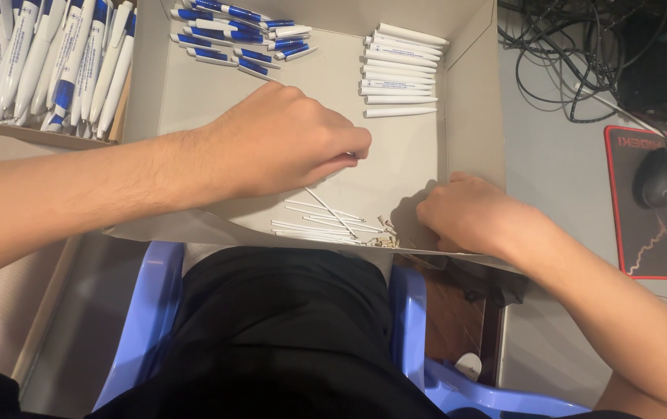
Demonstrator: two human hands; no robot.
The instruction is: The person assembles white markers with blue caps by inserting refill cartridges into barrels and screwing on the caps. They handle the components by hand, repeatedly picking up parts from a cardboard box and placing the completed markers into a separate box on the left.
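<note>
My left hand [291, 140] hovers over the middle of a shallow cardboard box [469, 116], fingers pinched together; a thin white pen refill [332, 209] runs out from under it. Whether the fingers grip it is hidden. My right hand [465, 211] rests curled at the box's near right corner, beside a scatter of tiny metal springs [384, 242]. Several more thin refills [314, 225] lie along the box's near edge. White pen barrels [399, 70] are stacked at the far right of the box. Blue-and-white pen parts [236, 35] lie at the far left.
A second box at the far left holds several assembled blue-and-white pens [46, 62]. On the right, a black mouse [659, 177] sits on a black mat with red edging [655, 248], with tangled black cables [566, 54] behind. A blue plastic chair [147, 310] is under me.
</note>
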